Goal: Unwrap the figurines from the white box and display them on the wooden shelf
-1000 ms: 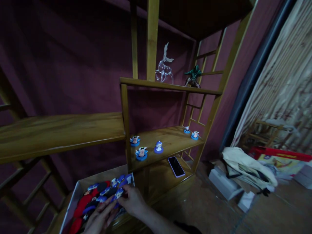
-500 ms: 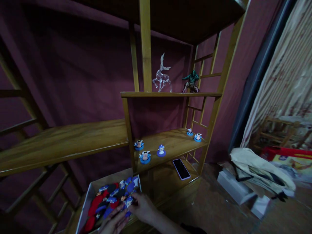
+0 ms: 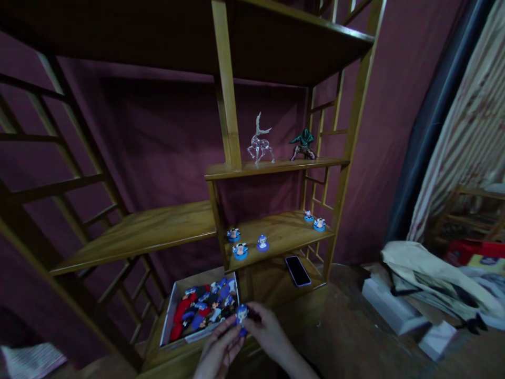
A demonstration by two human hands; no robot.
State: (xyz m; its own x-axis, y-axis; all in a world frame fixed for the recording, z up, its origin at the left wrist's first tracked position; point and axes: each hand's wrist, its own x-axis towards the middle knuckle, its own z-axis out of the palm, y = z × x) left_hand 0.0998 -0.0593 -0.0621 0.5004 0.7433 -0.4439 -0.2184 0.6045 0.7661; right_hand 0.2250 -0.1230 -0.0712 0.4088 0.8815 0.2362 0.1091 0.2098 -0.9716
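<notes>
At the bottom centre of the frame, the left hand [image 3: 219, 353] and the right hand [image 3: 268, 332] meet around 1 small blue figurine [image 3: 241, 314], fingers [image 3: 231, 327] narrowed and pinching it from both sides. It sits just right of the open box [image 3: 170, 310] of similar figurines, on the bottom shelf. Above, 5 figurines [image 3: 240, 250] stand on the middle shelf [image 3: 284, 234], with a phone [image 3: 298, 270] lying lower right of them.
</notes>
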